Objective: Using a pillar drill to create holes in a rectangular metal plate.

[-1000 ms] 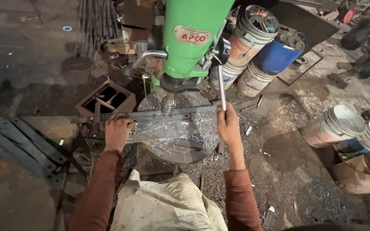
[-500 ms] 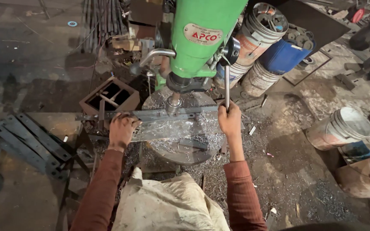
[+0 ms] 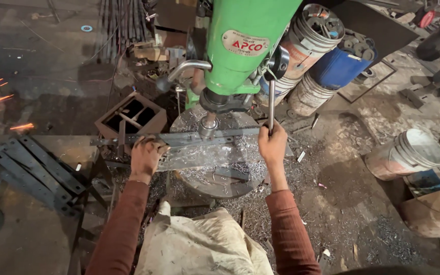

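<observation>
L hand (image 3: 146, 155) clamped on the flat steel bar (image 3: 199, 140), long axis running L-R across the round drill table (image 3: 204, 178) under the chuck (image 3: 209, 125), R hand (image 3: 272, 145) fisted round the upright feed lever (image 3: 271, 104), bit contact prob. hidden by swarf.

Glossy green painted drill press (image 3: 245, 46), dull grey steel bar (image 3: 199, 138) at centre, bright curly metal shavings (image 3: 230, 158), rough gritty floor (image 3: 362, 203) lower right.
</observation>
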